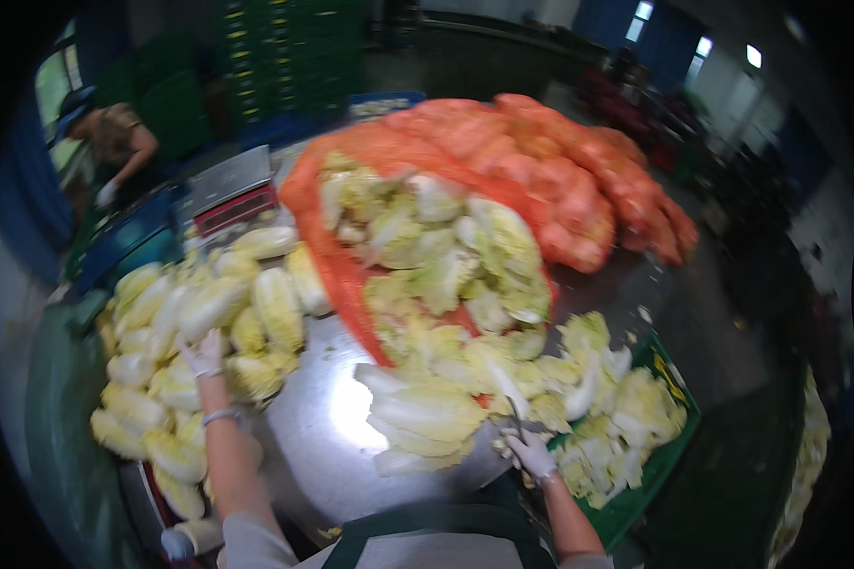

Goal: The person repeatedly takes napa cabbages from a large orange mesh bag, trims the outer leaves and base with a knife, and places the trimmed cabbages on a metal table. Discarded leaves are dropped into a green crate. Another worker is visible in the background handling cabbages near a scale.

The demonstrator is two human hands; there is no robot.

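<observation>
My left hand [202,354], in a white glove, is stretched out over a pile of trimmed napa cabbages [279,308] at the left. Its fingers are spread, at the lower end of one pale napa cabbage [213,307]; whether they press on it I cannot tell. Low and right of the middle, my gloved right hand [531,453] is closed around what looks like a knife [514,410], its dark narrow blade pointing up and away. Just left of that hand lies a napa cabbage [422,417] with loose outer leaves, on the shiny metal table [318,417].
An orange mesh sack [327,284] spills untrimmed cabbages across the table; more full orange sacks [550,180] lie behind it. At my right stands a green crate [650,484] of leaves. A scale [232,194] is at the far left, and a person [114,142] works beyond it.
</observation>
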